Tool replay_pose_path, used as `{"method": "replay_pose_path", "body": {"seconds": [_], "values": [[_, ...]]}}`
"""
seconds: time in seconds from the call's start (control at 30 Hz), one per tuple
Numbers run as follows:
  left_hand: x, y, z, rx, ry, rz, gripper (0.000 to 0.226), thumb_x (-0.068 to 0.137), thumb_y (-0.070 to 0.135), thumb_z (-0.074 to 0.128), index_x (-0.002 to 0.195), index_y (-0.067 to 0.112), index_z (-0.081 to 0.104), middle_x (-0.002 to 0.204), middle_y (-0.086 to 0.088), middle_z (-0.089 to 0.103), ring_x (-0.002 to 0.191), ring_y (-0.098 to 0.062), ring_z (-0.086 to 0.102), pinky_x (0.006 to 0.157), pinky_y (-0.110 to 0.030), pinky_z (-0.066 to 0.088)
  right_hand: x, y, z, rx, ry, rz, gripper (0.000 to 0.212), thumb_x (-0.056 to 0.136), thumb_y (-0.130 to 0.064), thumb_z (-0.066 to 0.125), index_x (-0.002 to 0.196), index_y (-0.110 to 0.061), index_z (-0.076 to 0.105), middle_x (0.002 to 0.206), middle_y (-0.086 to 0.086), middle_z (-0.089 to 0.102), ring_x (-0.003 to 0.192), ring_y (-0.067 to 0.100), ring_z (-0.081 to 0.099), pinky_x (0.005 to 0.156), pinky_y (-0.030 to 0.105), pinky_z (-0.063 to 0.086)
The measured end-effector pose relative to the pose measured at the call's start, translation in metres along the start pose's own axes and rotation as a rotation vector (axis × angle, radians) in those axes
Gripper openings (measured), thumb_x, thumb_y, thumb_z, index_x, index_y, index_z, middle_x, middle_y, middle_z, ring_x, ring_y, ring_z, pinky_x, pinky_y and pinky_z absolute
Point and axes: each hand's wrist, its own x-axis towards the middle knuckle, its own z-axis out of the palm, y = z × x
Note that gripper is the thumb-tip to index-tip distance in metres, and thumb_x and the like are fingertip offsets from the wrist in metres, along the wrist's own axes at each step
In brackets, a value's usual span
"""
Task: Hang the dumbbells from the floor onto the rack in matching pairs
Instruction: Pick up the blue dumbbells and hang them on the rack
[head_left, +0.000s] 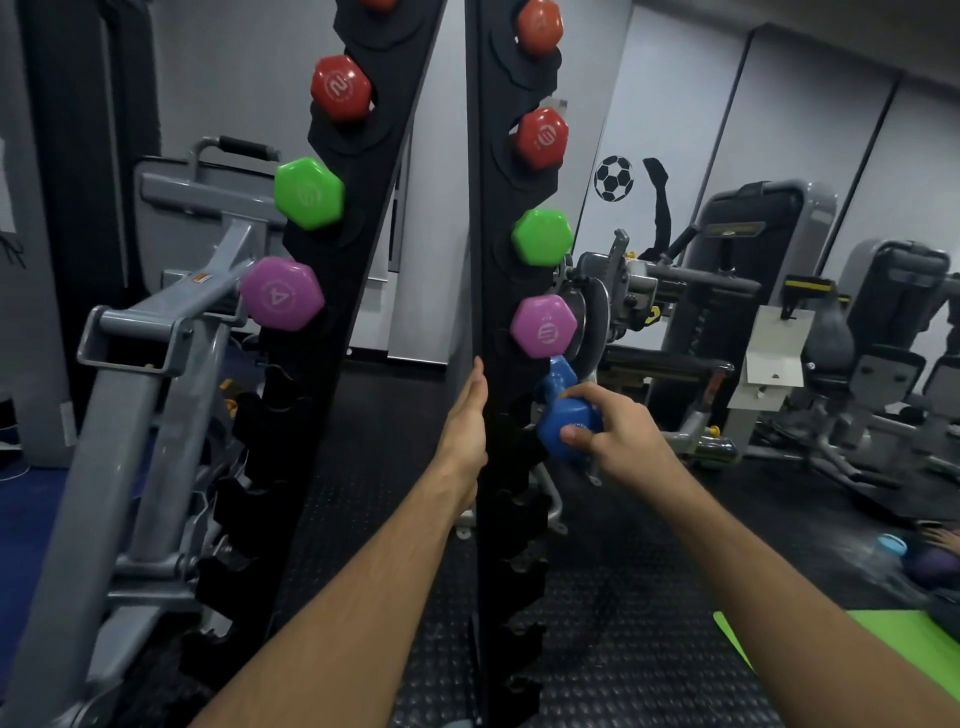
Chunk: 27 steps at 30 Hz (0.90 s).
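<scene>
Done so far: we count matched pairs already hung on the rack (480, 218), one of each colour per upright: red dumbbells (340, 88), green dumbbells (309, 193) and purple dumbbells (282, 293), with their partners across on the right upright.
In hand now: we judge the blue dumbbell (563, 415) is going into the cradle just below the purple one on the right upright.
Still left: the cradles lower down both uprights look bare; a blue partner for the left upright is not hung, and blurred items lie on the floor (649, 597) at far right.
Right hand (621, 441): fingers closed round the near head of the blue dumbbell, thumb on its face, far head pointing at the rack.
Left hand (467, 415): flat, fingers extended together, resting against the right upright's edge, holding nothing.
Seating: we cannot tell whether the handle is in its notch yet.
</scene>
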Motion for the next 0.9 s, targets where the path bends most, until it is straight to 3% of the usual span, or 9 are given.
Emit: {"method": "replay_pose_path", "body": {"seconds": [0.1, 0.23, 0.33, 0.43, 0.57, 0.63, 0.83, 0.9], "values": [[-0.001, 0.0, -0.002, 0.016, -0.002, -0.005, 0.047, 0.099, 0.07, 0.033, 0.146, 0.065, 0.03, 0.162, 0.018, 0.034, 0.151, -0.02, 0.03, 0.117, -0.069, 0.021, 0.002, -0.001, 0.006, 0.055, 0.033, 0.025, 0.033, 0.089, -0.015, 0.076, 0.119, -0.024, 0.065, 0.096, -0.014, 0.061, 0.084, -0.002, 0.058, 0.065, 0.006, 0.039], [-0.003, 0.001, -0.001, 0.017, -0.015, -0.007, 0.048, 0.099, 0.07, 0.032, 0.147, 0.065, 0.029, 0.162, 0.018, 0.033, 0.151, -0.019, 0.03, 0.118, -0.068, 0.02, 0.005, -0.002, 0.006, 0.099, 0.039, 0.031, 0.032, 0.089, -0.014, 0.075, 0.118, -0.023, 0.066, 0.097, -0.017, 0.06, 0.086, 0.001, 0.059, 0.07, 0.013, 0.043], [-0.003, 0.0, -0.002, 0.019, -0.014, 0.002, 0.048, 0.099, 0.07, 0.033, 0.146, 0.065, 0.029, 0.163, 0.018, 0.033, 0.152, -0.02, 0.028, 0.117, -0.069, 0.019, 0.005, 0.002, 0.008, 0.149, 0.09, 0.042, 0.031, 0.089, -0.015, 0.075, 0.118, -0.025, 0.066, 0.101, -0.013, 0.063, 0.09, 0.003, 0.062, 0.076, 0.02, 0.051], [-0.005, 0.002, -0.003, 0.018, -0.011, -0.002, 0.047, 0.1, 0.068, 0.033, 0.146, 0.063, 0.03, 0.162, 0.018, 0.033, 0.152, -0.02, 0.029, 0.117, -0.07, 0.019, 0.008, 0.008, 0.013, 0.162, 0.148, 0.05, 0.032, 0.088, -0.015, 0.076, 0.116, -0.026, 0.066, 0.106, -0.005, 0.064, 0.092, 0.004, 0.062, 0.076, 0.021, 0.049], [-0.006, 0.002, -0.004, 0.011, -0.017, 0.0, 0.045, 0.1, 0.067, 0.034, 0.146, 0.064, 0.032, 0.163, 0.019, 0.03, 0.152, -0.019, 0.026, 0.117, -0.07, 0.019, 0.02, 0.013, 0.013, 0.141, 0.131, 0.05, 0.035, 0.088, -0.015, 0.077, 0.119, -0.025, 0.066, 0.107, -0.004, 0.064, 0.094, 0.008, 0.062, 0.088, 0.034, 0.053], [-0.005, 0.001, -0.006, 0.012, -0.031, 0.007, 0.045, 0.101, 0.066, 0.033, 0.146, 0.063, 0.032, 0.164, 0.019, 0.029, 0.152, -0.018, 0.027, 0.117, -0.069, 0.02, 0.024, 0.013, 0.015, 0.139, 0.096, 0.032, 0.035, 0.089, -0.014, 0.075, 0.121, -0.023, 0.066, 0.104, -0.007, 0.063, 0.095, 0.009, 0.062, 0.087, 0.031, 0.052], [-0.004, 0.0, -0.011, 0.014, -0.05, 0.012, 0.046, 0.101, 0.066, 0.034, 0.147, 0.061, 0.034, 0.164, 0.016, 0.03, 0.151, -0.018, 0.029, 0.118, -0.069, 0.021, 0.027, 0.017, 0.022, 0.083, 0.084, -0.03, 0.038, 0.091, -0.012, 0.073, 0.126, -0.024, 0.064, 0.107, -0.005, 0.064, 0.09, 0.002, 0.06, 0.069, 0.006, 0.044], [-0.004, -0.001, -0.009, 0.003, -0.045, 0.005, 0.047, 0.101, 0.066, 0.034, 0.147, 0.06, 0.034, 0.162, 0.016, 0.034, 0.15, -0.018, 0.032, 0.118, -0.068, 0.021, 0.026, 0.017, 0.022, 0.048, 0.071, -0.058, 0.041, 0.09, -0.013, 0.073, 0.127, -0.027, 0.063, 0.111, -0.005, 0.064, 0.094, 0.004, 0.06, 0.077, 0.009, 0.043]]}}
